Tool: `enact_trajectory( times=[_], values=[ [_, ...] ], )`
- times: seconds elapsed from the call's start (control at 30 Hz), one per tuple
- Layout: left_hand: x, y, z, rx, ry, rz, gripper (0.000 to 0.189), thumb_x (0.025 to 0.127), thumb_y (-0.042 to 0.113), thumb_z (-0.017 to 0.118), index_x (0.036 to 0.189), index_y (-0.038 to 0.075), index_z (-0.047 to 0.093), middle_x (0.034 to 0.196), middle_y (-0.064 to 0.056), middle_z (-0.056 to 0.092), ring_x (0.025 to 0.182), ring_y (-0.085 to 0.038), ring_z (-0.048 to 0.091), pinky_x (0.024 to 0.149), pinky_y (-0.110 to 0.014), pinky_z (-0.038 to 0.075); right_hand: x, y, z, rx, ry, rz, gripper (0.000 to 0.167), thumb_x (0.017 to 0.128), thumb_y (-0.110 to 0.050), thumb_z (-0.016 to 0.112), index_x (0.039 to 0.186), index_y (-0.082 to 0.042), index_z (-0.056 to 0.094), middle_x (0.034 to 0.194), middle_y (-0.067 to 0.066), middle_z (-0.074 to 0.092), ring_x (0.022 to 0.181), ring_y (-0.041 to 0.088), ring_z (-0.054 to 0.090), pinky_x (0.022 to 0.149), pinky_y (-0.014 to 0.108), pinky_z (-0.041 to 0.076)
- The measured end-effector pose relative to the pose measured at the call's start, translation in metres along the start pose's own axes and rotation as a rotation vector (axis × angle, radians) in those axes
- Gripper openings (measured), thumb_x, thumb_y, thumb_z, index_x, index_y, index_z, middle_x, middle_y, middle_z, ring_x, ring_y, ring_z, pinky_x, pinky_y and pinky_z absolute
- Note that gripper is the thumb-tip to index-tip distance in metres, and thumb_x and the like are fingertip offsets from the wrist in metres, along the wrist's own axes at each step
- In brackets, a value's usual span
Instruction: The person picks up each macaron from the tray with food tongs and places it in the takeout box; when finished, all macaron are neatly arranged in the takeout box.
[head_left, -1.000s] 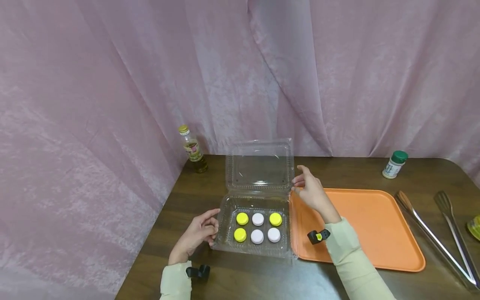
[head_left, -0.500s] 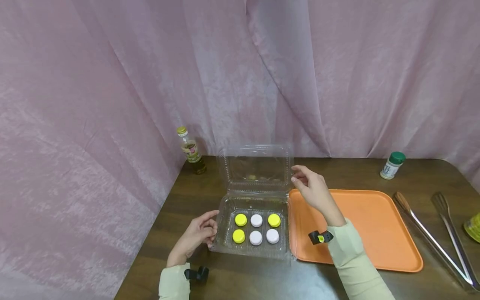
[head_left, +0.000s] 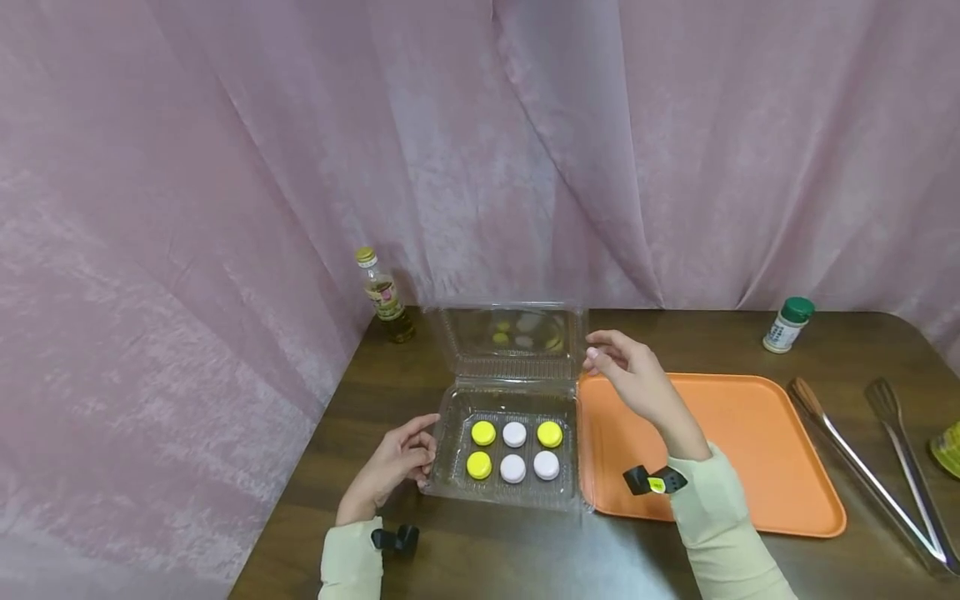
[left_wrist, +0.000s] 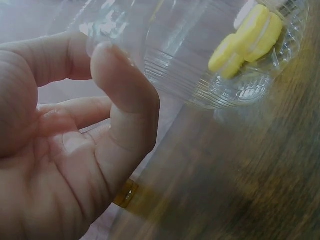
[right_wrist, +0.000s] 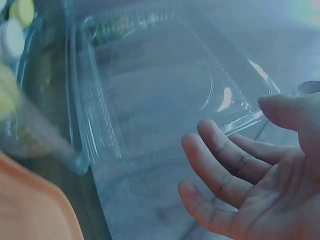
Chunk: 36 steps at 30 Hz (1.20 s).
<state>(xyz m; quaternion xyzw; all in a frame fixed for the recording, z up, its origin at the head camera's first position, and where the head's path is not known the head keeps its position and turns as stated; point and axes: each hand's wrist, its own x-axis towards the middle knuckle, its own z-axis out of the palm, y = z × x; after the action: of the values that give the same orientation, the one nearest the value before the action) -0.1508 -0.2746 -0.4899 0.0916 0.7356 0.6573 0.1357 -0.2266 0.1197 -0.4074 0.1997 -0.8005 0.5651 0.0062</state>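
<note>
A clear plastic clamshell container (head_left: 517, 497) sits in mid-table, its hinged lid (head_left: 517, 367) raised and leaning forward. Inside the base stand several yellow macarons (head_left: 483, 432) and white macarons (head_left: 513, 434) in two rows. At the base's left rim, my left hand (head_left: 393, 462) pinches the plastic between thumb and index finger, also seen in the left wrist view. Beside the lid's right edge is my right hand (head_left: 633, 375), its fingers loosely bent. In the right wrist view, those fingertips (right_wrist: 207, 130) come right up to the lid's edge, with a gap between them and the thumb.
An orange tray (head_left: 720, 450) lies right of the container, partly under the right forearm. Metal tongs (head_left: 877, 467) rest farther right. A green-capped shaker (head_left: 787, 325) stands at the back right, an oil bottle (head_left: 386, 296) at the back left. A pink curtain (head_left: 480, 167) hangs behind.
The lid has tipped forward toward the base, and macaron reflections now show in it. The right hand has shifted slightly toward me and right. The left hand stays at the rim.
</note>
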Motion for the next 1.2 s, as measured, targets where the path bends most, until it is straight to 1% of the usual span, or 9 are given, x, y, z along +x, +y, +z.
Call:
enact_trajectory(
  times=[0.13,0.3,0.43,0.57,0.73,0.83,1.0,1.1,1.2],
  values=[
    [0.000,0.002,-0.001,-0.004,-0.017,0.011,0.059,0.093,-0.007,0.051,0.149,-0.012,0.033,0.090,-0.006,0.055,0.067,-0.012,0.052,0.053,-0.022,0.051,-0.003,-0.006,0.004,0.048,0.006,0.028,0.040,0.108,-0.020,0.049,0.134,0.009,0.052,0.099,0.017,0.069,0.093,0.033,0.069,0.095,0.054,0.051],
    [0.001,0.005,-0.001,0.021,0.000,-0.009,0.057,0.094,-0.007,0.051,0.149,-0.009,0.036,0.089,-0.006,0.055,0.066,-0.013,0.053,0.054,-0.023,0.052,-0.010,-0.011,0.010,0.082,0.039,0.059,0.043,0.109,-0.024,0.047,0.136,0.009,0.050,0.100,0.018,0.070,0.091,0.030,0.070,0.095,0.049,0.052],
    [0.001,0.011,-0.002,0.020,0.011,-0.019,0.058,0.094,-0.006,0.053,0.149,-0.009,0.035,0.089,-0.007,0.054,0.066,-0.013,0.053,0.053,-0.023,0.052,-0.016,-0.015,0.018,0.146,0.091,0.093,0.044,0.109,-0.025,0.044,0.137,0.009,0.048,0.102,0.021,0.070,0.091,0.030,0.071,0.093,0.040,0.052],
    [0.001,0.014,0.000,0.012,0.012,-0.052,0.061,0.093,-0.007,0.054,0.150,-0.010,0.034,0.089,-0.007,0.055,0.065,-0.013,0.053,0.052,-0.022,0.052,-0.026,-0.018,0.028,0.250,0.154,0.149,0.040,0.110,-0.023,0.043,0.134,0.008,0.050,0.101,0.023,0.069,0.087,0.024,0.072,0.088,0.030,0.054],
    [-0.001,0.016,0.008,0.035,0.051,-0.103,0.063,0.090,-0.009,0.055,0.150,-0.008,0.034,0.088,-0.008,0.056,0.064,-0.015,0.052,0.051,-0.023,0.051,-0.039,-0.021,0.036,0.329,0.197,0.199,0.036,0.111,-0.019,0.039,0.131,0.007,0.052,0.102,0.023,0.068,0.083,0.020,0.072,0.085,0.028,0.056],
    [-0.003,0.018,0.013,0.040,0.092,-0.125,0.058,0.090,-0.010,0.055,0.144,-0.009,0.035,0.088,-0.009,0.057,0.065,-0.017,0.052,0.050,-0.023,0.050,-0.046,-0.022,0.038,0.353,0.206,0.221,0.035,0.110,-0.018,0.040,0.131,0.007,0.052,0.101,0.021,0.068,0.082,0.018,0.071,0.085,0.030,0.057],
    [-0.007,0.023,0.020,0.043,0.161,-0.117,0.037,0.089,-0.013,0.054,0.122,-0.009,0.037,0.090,-0.011,0.056,0.067,-0.017,0.051,0.050,-0.023,0.048,-0.054,-0.021,0.044,0.424,0.212,0.237,0.033,0.109,-0.014,0.044,0.127,0.011,0.053,0.099,0.020,0.069,0.080,0.018,0.072,0.084,0.034,0.058],
    [-0.008,0.026,0.023,0.063,0.189,-0.096,0.029,0.088,-0.014,0.054,0.115,-0.012,0.044,0.089,-0.011,0.055,0.067,-0.017,0.051,0.051,-0.024,0.048,-0.058,-0.023,0.044,0.479,0.192,0.271,0.033,0.108,-0.015,0.046,0.127,0.011,0.054,0.098,0.016,0.071,0.081,0.020,0.072,0.084,0.032,0.058],
    [-0.010,0.030,0.026,0.078,0.207,-0.081,0.026,0.088,-0.013,0.055,0.114,-0.017,0.051,0.087,-0.013,0.056,0.065,-0.018,0.051,0.051,-0.023,0.048,-0.062,-0.025,0.042,0.580,0.155,0.297,0.030,0.107,-0.014,0.048,0.125,0.010,0.056,0.096,0.010,0.072,0.083,0.021,0.073,0.085,0.033,0.058]
  ],
)
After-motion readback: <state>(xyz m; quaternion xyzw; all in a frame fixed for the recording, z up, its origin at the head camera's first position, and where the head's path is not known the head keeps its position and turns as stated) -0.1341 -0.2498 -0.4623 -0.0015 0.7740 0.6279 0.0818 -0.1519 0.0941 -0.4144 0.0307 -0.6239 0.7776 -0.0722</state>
